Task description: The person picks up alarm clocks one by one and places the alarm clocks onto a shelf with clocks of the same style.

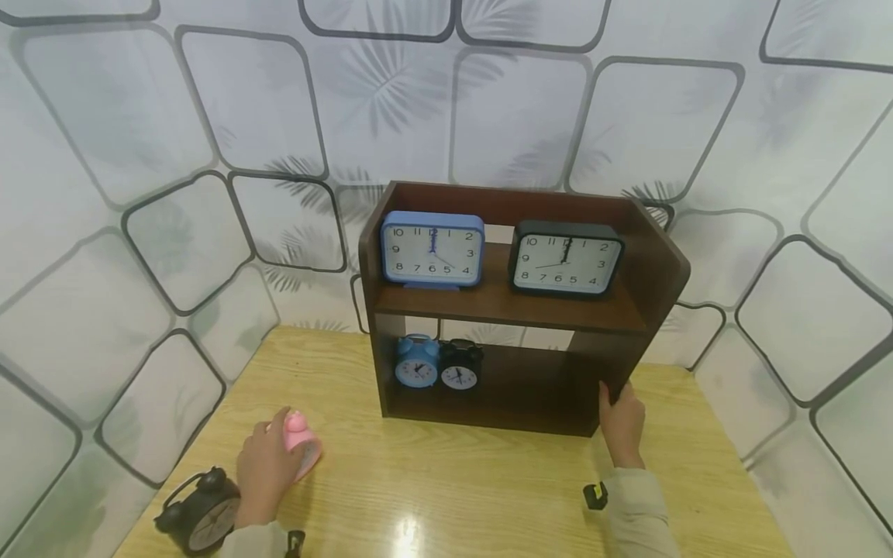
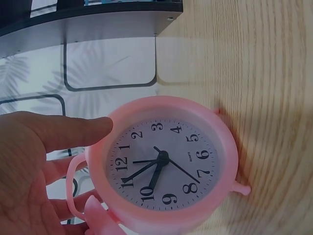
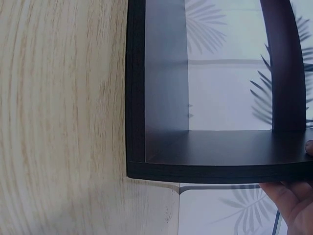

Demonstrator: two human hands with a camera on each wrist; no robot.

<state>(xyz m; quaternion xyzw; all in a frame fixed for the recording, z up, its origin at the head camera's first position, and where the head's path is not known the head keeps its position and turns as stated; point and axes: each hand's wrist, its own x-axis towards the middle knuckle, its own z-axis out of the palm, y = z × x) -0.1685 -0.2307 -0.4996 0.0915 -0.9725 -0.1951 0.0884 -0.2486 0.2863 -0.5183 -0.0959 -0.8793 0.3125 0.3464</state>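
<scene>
My left hand [image 1: 267, 465] grips a pink twin-bell alarm clock [image 1: 301, 446] over the table at the left. In the left wrist view, the thumb presses its pink rim [image 2: 166, 102] and the other fingers pass behind the handle [image 2: 72, 188]. The white dial faces the wrist camera. My right hand [image 1: 622, 422] holds the right side panel of a dark brown two-tier shelf [image 1: 509, 308] near its lower front. In the right wrist view, a thumb tip lies on the panel's inner face, with the fingers [image 3: 288, 196] on its outer face.
A black twin-bell alarm clock [image 1: 205, 515] stands beside my left wrist. The upper tier carries a blue rectangular clock [image 1: 432, 249] and a black one [image 1: 567, 260]. Below are a small blue alarm clock [image 1: 417, 363] and a small black one [image 1: 460, 366]. Patterned walls surround the wooden table [image 1: 446, 480].
</scene>
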